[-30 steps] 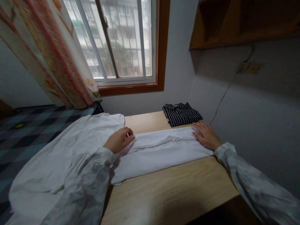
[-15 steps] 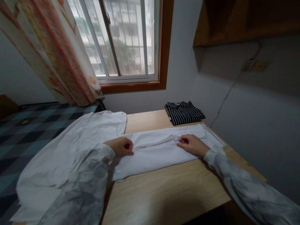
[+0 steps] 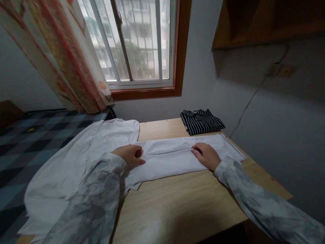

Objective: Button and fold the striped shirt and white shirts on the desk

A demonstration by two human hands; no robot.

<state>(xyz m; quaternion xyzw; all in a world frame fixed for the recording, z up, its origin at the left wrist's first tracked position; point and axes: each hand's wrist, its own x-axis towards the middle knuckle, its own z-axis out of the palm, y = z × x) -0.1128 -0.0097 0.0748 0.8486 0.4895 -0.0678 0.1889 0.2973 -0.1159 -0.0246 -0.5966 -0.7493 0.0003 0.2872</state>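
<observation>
A white garment (image 3: 167, 162) lies partly folded in a long band across the wooden table, its shape as a whole not clear. A raised fold edge runs along the band between my two hands. My left hand (image 3: 130, 154) is at the left end of that edge, fingers curled into the cloth and thumb resting below them. At the other end, the fingers and thumb of my right hand (image 3: 206, 155) close on the edge, the fingertips partly hidden. The wide unfolded part of the garment spreads left under my left sleeve and past the table's edge.
A folded black-and-white striped shirt (image 3: 201, 122) lies at the table's back right corner. To the left stands a bed with a checked cover (image 3: 15, 152). A curtain (image 3: 76, 67) hangs beside the window. A wall shelf (image 3: 254, 37) juts out at upper right, near a cable.
My right hand has shifted slightly left and turned its fingers down to the fold edge. The left hand stays close to its place. The front edge of the band has moved back a little.
</observation>
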